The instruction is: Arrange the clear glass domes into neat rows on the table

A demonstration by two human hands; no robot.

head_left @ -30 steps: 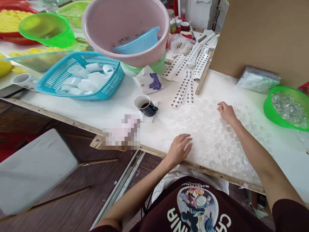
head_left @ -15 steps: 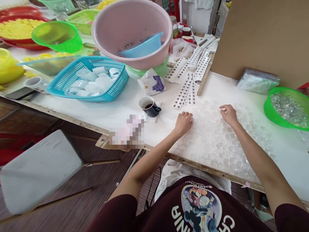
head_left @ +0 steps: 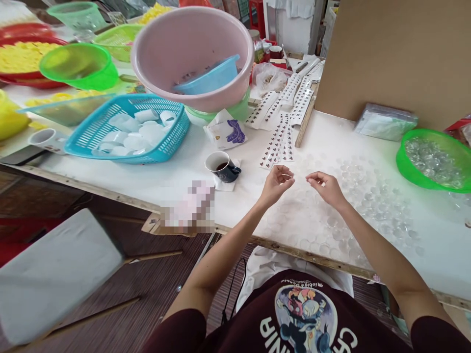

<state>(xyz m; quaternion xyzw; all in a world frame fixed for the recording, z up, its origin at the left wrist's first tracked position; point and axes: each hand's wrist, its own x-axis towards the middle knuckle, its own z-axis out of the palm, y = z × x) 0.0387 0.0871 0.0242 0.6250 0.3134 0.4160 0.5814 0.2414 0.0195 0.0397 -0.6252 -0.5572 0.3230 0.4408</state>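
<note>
Many clear round glass domes point(head_left: 353, 196) lie spread in rows on the white table point(head_left: 172, 171) in front of me. My left hand point(head_left: 275, 184) is raised just above them, its fingers pinched on something small and clear that I cannot make out. My right hand point(head_left: 326, 187) hovers close beside it, fingers curled toward the left hand, thumb and forefinger pinched. Strips of small printed stickers point(head_left: 281, 135) lie just beyond both hands.
A dark cup point(head_left: 222, 166) of drink stands left of my hands. A green bowl point(head_left: 434, 159) of glass domes sits at the right. A teal basket point(head_left: 128, 128), a pink basin point(head_left: 193, 56) and green bowls crowd the left back. Brown cardboard point(head_left: 397, 54) stands behind.
Both hands have lifted off the domes and come together above the table, fingers pinching. The left hand earlier moved from the table's near edge up toward the sticker strips.
</note>
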